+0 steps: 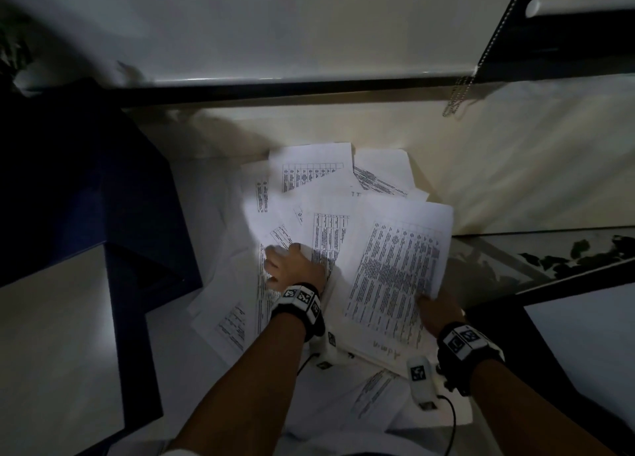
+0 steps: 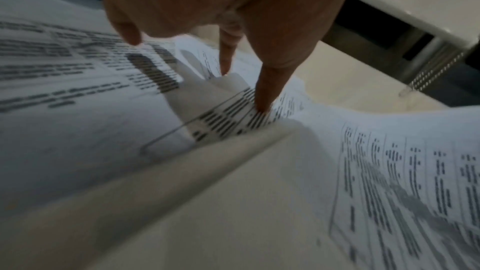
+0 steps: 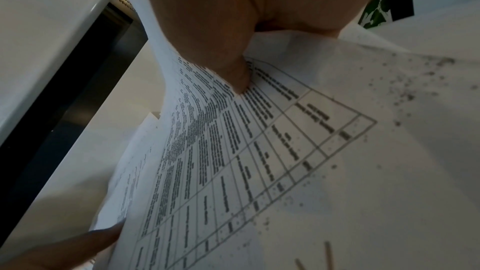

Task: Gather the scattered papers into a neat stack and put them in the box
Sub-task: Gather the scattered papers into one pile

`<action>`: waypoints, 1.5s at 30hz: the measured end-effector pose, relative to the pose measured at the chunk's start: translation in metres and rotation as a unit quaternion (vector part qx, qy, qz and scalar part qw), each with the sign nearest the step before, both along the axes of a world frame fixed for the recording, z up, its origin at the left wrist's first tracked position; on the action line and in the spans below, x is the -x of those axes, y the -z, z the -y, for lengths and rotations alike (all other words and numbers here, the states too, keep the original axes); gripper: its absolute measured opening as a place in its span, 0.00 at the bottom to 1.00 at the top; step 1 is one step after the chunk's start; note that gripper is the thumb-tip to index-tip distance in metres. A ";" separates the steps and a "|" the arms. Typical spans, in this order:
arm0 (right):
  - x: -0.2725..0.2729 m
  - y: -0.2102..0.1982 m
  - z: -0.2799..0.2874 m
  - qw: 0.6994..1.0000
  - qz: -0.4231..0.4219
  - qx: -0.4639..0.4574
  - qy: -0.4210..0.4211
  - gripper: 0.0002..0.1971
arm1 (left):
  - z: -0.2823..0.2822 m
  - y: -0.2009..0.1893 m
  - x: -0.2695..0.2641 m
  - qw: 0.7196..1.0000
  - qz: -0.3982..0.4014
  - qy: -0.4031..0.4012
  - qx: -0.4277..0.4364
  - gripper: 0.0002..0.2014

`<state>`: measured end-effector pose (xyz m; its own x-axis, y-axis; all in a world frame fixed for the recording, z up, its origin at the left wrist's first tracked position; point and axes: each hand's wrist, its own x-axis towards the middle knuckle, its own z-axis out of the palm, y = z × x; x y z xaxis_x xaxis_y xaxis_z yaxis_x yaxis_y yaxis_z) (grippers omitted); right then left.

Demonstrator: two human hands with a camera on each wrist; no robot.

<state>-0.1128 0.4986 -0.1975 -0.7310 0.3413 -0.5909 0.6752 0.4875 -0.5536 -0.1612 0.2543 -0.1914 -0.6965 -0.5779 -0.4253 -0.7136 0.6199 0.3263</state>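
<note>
Left hand (image 1: pixel 292 266) presses loose papers (image 1: pixel 319 184) with straight fingers; right hand (image 1: pixel 438 313) – fingers hidden underneath (thumb on top) – pinches a printed sheaf (image 1: pixel 395 266).

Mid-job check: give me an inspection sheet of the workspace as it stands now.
Surface: pale tabletop, dimly lit.
Job's things: printed papers lie fanned and overlapping, not stacked; dark blue box stands to their left, no paper seen in it.
Clutter: nothing seen.
Grippers: left hand presses fingertips on the spread sheets; right hand grips the table sheet by its near edge, thumb on top.
Cables: a thin black lead trails from the right wrist camera.
Surroundings: bead chain hanging at the far right; glass panel to the right.
</note>
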 end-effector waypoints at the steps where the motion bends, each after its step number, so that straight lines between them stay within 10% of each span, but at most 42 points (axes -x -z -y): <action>1: 0.000 0.001 0.000 1.000 -0.004 0.004 0.003 0.21 | -0.002 -0.001 -0.003 1.000 0.001 -0.012 0.014 0.36; 4: -0.002 0.001 0.001 1.000 -0.007 0.005 0.003 0.21 | -0.008 0.008 -0.006 1.000 0.015 -0.003 -0.008 0.50; 13: -0.001 -0.003 0.003 1.000 -0.027 0.000 -0.002 0.22 | -0.015 0.006 -0.001 0.987 -0.126 0.046 -0.083 0.35; 20: 0.000 -0.008 0.003 0.999 -0.028 0.016 0.001 0.22 | -0.006 -0.011 0.007 0.917 -0.149 -0.168 -0.331 0.31; 25: 0.004 -0.014 0.000 0.999 -0.016 0.031 -0.005 0.21 | 0.024 -0.062 0.015 0.970 -0.216 0.055 -0.093 0.04; 29: 0.006 -0.012 -0.004 0.999 0.001 0.038 -0.018 0.19 | 0.057 -0.120 0.032 0.906 -0.406 0.116 0.033 0.08; 33: 0.008 -0.016 -0.005 0.998 -0.004 0.044 -0.033 0.22 | 0.089 -0.155 0.044 0.831 -0.505 0.032 -0.231 0.12; 37: 0.009 -0.015 -0.006 0.997 -0.011 0.048 -0.051 0.22 | 0.063 -0.122 0.039 0.859 -0.340 0.026 -0.382 0.14; 41: 0.008 -0.013 -0.011 0.993 -0.018 0.112 -0.024 0.18 | 0.035 -0.045 0.020 0.946 -0.112 0.184 -0.243 0.14; 45: 0.011 -0.013 -0.012 0.969 0.002 0.210 0.129 0.14 | 0.019 -0.004 0.000 0.962 -0.026 0.213 -0.166 0.03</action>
